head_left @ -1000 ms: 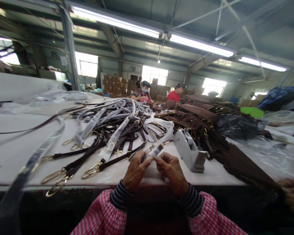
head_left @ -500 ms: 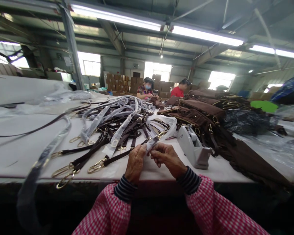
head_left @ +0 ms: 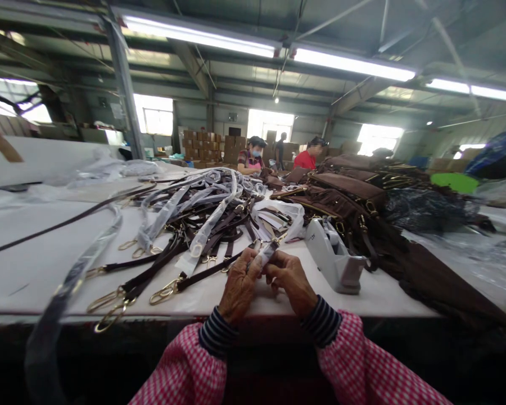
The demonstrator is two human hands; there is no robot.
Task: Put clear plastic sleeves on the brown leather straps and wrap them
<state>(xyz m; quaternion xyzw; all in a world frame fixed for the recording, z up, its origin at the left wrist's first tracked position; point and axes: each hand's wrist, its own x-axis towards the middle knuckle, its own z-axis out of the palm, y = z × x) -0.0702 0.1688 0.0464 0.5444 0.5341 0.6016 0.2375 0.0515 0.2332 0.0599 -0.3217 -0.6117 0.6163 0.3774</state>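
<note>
Evidently my left hand (head_left: pixel 238 282) was pinching a film-wrapped strap end (head_left: pixel 265 257) between thumb and fingers, just above the near part of the surface (head_left: pixel 383 304), while my right hand (head_left: pixel 292 280) was bent in against it from the other side, its fingertips partly hidden, so I could not tell whether they gripped. Gold hardware (head_left: pixel 281 238) showed just beyond my fingers. As I judged it, the narrow piece could twist or slip if my left thumb eased off, since the film looked slick, and the film could wrinkle or tear if my hands pulled against each other. The tape dispenser (head_left: pixel 348 274) stood to the right of my right hand, where a wide swing of the wrist might have knocked it. Ahead, the tangled pile of straps (head_left: pixel 217 228) and an open plastic bag (head_left: pixel 296 216) crowded my reach; brown fabric bags (head_left: pixel 349 188) were heaped beyond the dispenser, and to the left one wrapped strap (head_left: pixel 46 329) hung over the front edge, liable to slide off if brushed.
</note>
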